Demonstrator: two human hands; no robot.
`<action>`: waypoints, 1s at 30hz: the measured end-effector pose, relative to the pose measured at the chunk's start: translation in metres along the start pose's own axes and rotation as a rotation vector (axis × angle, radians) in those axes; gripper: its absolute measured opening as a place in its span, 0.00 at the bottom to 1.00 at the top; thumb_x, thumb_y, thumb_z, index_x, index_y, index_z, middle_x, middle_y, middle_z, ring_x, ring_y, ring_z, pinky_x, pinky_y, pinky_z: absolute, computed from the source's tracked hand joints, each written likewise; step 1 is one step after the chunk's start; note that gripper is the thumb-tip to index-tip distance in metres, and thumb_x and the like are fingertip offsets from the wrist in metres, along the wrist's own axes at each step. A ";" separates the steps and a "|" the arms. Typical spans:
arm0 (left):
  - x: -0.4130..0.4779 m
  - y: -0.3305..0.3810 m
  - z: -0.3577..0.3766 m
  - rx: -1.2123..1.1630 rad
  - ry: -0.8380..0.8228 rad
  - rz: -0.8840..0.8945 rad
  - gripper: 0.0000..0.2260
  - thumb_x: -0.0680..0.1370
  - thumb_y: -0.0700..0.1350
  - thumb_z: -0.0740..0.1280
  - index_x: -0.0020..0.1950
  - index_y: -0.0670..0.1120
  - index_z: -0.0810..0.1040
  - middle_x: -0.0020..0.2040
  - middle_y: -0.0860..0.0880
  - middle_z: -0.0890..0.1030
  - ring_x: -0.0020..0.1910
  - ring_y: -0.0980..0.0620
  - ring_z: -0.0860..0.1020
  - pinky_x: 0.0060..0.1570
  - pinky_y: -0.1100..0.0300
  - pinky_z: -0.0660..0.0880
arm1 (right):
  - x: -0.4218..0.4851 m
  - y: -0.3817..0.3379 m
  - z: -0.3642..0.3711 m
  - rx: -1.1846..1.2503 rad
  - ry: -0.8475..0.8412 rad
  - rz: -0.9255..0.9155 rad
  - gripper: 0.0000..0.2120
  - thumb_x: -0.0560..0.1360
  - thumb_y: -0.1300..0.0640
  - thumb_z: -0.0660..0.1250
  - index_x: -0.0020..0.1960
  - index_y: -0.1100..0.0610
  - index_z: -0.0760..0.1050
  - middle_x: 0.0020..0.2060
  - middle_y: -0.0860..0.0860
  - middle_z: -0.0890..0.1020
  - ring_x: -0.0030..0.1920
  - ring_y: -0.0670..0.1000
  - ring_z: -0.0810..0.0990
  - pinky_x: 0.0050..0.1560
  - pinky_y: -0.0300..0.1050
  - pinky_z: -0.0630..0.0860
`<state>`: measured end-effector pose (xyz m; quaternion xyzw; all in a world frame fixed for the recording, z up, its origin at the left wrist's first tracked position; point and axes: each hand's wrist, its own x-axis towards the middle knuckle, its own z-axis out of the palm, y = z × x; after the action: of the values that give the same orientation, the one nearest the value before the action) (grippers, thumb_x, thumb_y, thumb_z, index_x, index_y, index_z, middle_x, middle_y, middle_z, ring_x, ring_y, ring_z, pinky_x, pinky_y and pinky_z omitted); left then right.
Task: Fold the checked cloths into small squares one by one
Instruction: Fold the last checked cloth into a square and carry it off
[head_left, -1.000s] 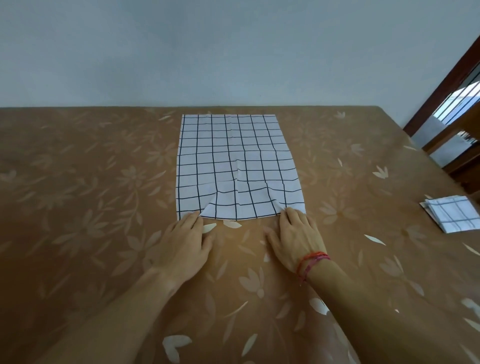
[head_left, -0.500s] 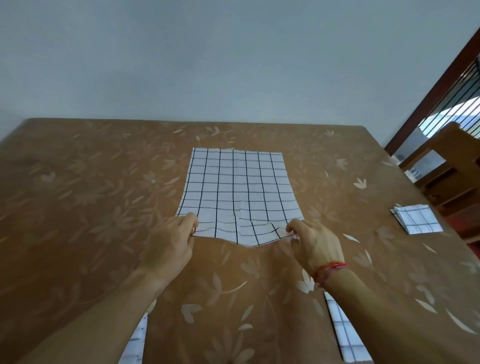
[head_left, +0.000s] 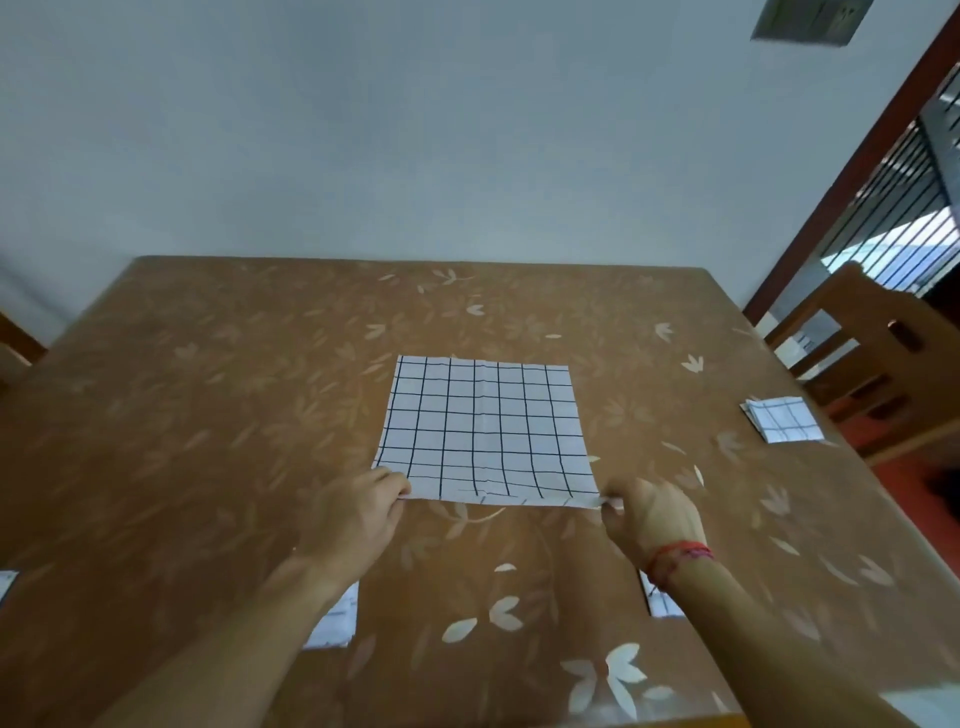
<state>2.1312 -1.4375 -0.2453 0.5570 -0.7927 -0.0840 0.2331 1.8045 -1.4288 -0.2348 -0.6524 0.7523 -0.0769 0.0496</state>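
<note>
Checked cloth (head_left: 483, 431): spread on the brown floral tablecloth (head_left: 208, 415), just beyond both hands.
Left hand (head_left: 358, 514): pinching the near left corner.
Right hand (head_left: 654, 519): pinching the near right corner.
Folded checked cloth (head_left: 784, 426): far right, well apart.

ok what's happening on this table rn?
A person is folding a checked cloth spread on the table. The left hand and right hand each pinch a near corner, with that edge just lifted. One folded cloth already sits at the right edge.
</note>
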 end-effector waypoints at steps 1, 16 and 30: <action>-0.005 0.002 -0.004 -0.002 -0.008 -0.006 0.07 0.70 0.36 0.74 0.39 0.48 0.79 0.35 0.55 0.78 0.34 0.50 0.78 0.30 0.61 0.71 | -0.005 -0.002 -0.004 -0.011 -0.033 0.012 0.07 0.72 0.55 0.64 0.45 0.49 0.81 0.40 0.51 0.83 0.44 0.56 0.80 0.37 0.41 0.70; 0.007 0.003 -0.015 0.053 0.082 0.011 0.07 0.71 0.34 0.72 0.40 0.44 0.77 0.35 0.53 0.77 0.34 0.49 0.75 0.28 0.59 0.68 | 0.008 -0.011 -0.022 0.263 -0.043 0.047 0.07 0.70 0.50 0.69 0.36 0.52 0.77 0.26 0.47 0.75 0.33 0.53 0.76 0.32 0.41 0.68; 0.021 0.029 0.041 0.259 -0.055 0.289 0.17 0.72 0.42 0.71 0.61 0.44 0.78 0.63 0.44 0.75 0.62 0.44 0.73 0.64 0.49 0.69 | 0.136 -0.025 0.008 0.344 0.017 0.117 0.06 0.70 0.52 0.70 0.41 0.55 0.79 0.33 0.52 0.80 0.40 0.56 0.78 0.39 0.41 0.70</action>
<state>2.0822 -1.4518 -0.2635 0.4601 -0.8747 0.0380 0.1475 1.8111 -1.5669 -0.2342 -0.5887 0.7652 -0.2068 0.1583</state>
